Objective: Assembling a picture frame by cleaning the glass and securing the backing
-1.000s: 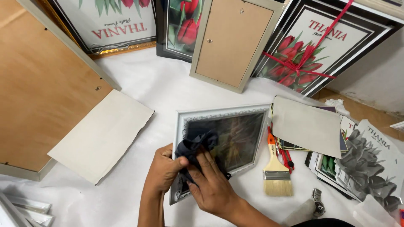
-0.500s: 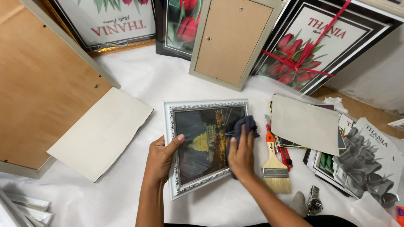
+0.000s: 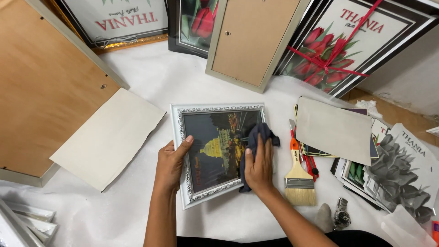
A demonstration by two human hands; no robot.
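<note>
A small picture frame (image 3: 183,151) with an ornate white-silver border lies flat on the white sheet, showing a night picture of a lit domed building. My left hand (image 3: 171,164) grips its left edge, thumb over the border. My right hand (image 3: 258,167) presses a dark blue cloth (image 3: 260,132) flat against the right side of the glass, palm down with the fingers together.
A paintbrush (image 3: 299,180) with an orange handle lies just right of the frame, beside red-handled tools. A beige card (image 3: 107,137) lies to the left. Stacked prints (image 3: 398,164) and a grey card sit at the right. Larger frames lean along the back; a wristwatch (image 3: 340,215) lies nearby.
My right hand swept the cloth from the frame's lower left up to its right side, then slid down that side. The frame turned slightly under my left hand.
</note>
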